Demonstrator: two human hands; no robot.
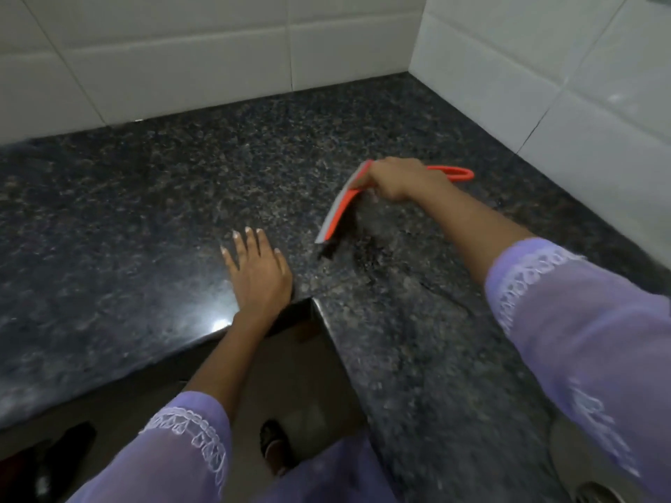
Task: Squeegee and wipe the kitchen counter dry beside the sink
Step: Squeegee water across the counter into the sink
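The right hand (pixel 394 177) grips the orange squeegee (pixel 339 203) near its blade, which rests on the dark stone counter (pixel 145 197) in the corner below the white tiled wall (pixel 218 49). The left hand (pixel 256 270) lies flat, fingers spread, just beside the counter's inner corner (bracing, it seems). To do this stroke well, I judge the blade should stay tilted and pressed evenly, drawn in one line toward the sink (pixel 595 493), each pass overlapping. Only a sliver of that sink shows at the lower right edge. The handle's middle is hidden under the hand, motion blur makes any water hard to make out, and no cloth is visible.
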